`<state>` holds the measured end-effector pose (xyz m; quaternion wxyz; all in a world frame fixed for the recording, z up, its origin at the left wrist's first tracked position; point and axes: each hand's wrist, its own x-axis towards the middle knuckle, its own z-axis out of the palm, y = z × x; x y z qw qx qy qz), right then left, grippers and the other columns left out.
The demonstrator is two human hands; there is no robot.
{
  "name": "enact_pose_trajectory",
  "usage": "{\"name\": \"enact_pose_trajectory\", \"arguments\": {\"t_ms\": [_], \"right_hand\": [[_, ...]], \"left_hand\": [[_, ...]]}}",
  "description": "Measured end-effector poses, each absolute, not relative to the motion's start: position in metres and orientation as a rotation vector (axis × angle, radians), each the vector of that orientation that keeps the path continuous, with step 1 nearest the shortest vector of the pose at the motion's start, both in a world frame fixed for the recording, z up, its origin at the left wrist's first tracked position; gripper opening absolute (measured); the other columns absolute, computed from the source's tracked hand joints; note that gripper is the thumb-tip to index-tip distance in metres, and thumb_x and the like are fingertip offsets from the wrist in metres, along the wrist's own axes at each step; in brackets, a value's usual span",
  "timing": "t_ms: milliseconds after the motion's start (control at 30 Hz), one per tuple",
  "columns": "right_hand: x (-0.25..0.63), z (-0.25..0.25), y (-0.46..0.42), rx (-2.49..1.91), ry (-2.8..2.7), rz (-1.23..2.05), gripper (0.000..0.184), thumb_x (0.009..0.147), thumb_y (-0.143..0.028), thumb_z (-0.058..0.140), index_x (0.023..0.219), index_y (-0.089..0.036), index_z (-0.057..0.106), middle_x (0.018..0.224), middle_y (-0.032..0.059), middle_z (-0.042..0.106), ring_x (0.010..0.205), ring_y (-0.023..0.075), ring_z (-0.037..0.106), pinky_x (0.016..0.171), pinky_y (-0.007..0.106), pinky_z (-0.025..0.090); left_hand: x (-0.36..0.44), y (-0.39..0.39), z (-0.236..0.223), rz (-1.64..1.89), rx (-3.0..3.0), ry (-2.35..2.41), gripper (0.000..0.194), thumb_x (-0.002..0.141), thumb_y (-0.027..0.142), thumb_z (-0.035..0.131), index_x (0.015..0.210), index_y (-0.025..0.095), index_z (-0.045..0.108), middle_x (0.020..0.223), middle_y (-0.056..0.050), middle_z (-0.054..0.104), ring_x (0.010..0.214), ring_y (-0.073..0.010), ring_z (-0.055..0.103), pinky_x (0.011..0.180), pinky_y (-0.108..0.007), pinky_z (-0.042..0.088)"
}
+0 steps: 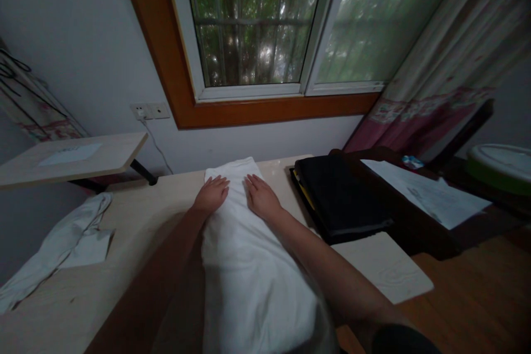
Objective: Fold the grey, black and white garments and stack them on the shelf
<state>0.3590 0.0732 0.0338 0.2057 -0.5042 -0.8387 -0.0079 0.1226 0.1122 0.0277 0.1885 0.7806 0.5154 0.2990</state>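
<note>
A long piece of white cloth [249, 265] lies lengthwise over the pale wooden table, its far end near the wall and its near end running down toward me. My left hand [212, 194] rests flat on the cloth's left side near the far end, fingers stretched out. Across from it, my right hand [262, 197] lies on the right side, palm down with fingers extended. A strip of cloth shows between the two hands. The near part of the cloth looks rumpled, and its kind cannot be made out.
Left on the table [136, 221] are a crumpled white cloth [70, 232] and a raised wooden shelf [83, 155]. At right lies a black folded item [344, 193], beside a dark table with paper sheets [423, 191]. A window [253, 22] and a wall socket [149, 111] are behind.
</note>
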Motion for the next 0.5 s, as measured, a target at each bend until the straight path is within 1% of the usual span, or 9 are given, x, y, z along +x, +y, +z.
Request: {"name": "enact_pose_trajectory", "arguments": {"t_ms": [67, 167, 267, 367, 500], "right_hand": [[0.342, 0.031, 0.084, -1.284, -2.419, 0.049, 0.052, 0.102, -0.023, 0.039, 0.152, -0.012, 0.047, 0.162, 0.0125, 0.039, 0.151, 0.0232, 0.034, 0.124, 0.039, 0.026], [0.327, 0.024, 0.097, -1.274, -2.486, 0.133, 0.052, 0.104, -0.032, 0.041, 0.152, -0.012, 0.046, 0.162, 0.0138, 0.039, 0.151, 0.0240, 0.035, 0.123, 0.041, 0.028], [0.332, 0.018, 0.106, -1.397, -2.458, 0.133, 0.056, 0.105, -0.041, 0.041, 0.153, -0.012, 0.046, 0.163, 0.0150, 0.037, 0.152, 0.0265, 0.033, 0.124, 0.044, 0.025], [0.351, 0.017, 0.112, -1.520, -2.396, 0.104, 0.058, 0.106, -0.045, 0.039, 0.154, -0.013, 0.044, 0.165, 0.0144, 0.033, 0.154, 0.0262, 0.028, 0.125, 0.045, 0.022], [0.381, 0.016, 0.115, -1.673, -2.318, 0.099, 0.057, 0.107, -0.044, 0.035, 0.157, -0.017, 0.039, 0.167, 0.0119, 0.029, 0.155, 0.0256, 0.025, 0.125, 0.049, 0.019]], "left_hand": [[0.127, 0.112, 0.024, 0.840, 2.183, 1.455, 0.033, 0.084, 0.027, 0.068, 0.117, 0.026, 0.073, 0.141, -0.010, 0.064, 0.146, -0.0282, 0.044, 0.127, -0.052, 0.019], [0.121, 0.113, 0.020, 0.843, 2.170, 1.486, 0.036, 0.084, 0.029, 0.069, 0.120, 0.028, 0.071, 0.147, -0.010, 0.060, 0.149, -0.0288, 0.040, 0.127, -0.053, 0.016], [0.108, 0.116, 0.019, 0.851, 2.150, 1.557, 0.038, 0.087, 0.032, 0.068, 0.125, 0.029, 0.069, 0.154, -0.011, 0.053, 0.153, -0.0307, 0.032, 0.125, -0.059, 0.009], [0.095, 0.118, 0.017, 0.854, 2.102, 1.661, 0.042, 0.088, 0.034, 0.066, 0.130, 0.029, 0.066, 0.159, -0.013, 0.047, 0.155, -0.0337, 0.023, 0.123, -0.064, 0.004], [0.081, 0.118, 0.015, 0.828, 2.008, 1.862, 0.045, 0.091, 0.038, 0.063, 0.135, 0.030, 0.062, 0.160, -0.013, 0.044, 0.155, -0.0374, 0.023, 0.121, -0.068, 0.001]]}}
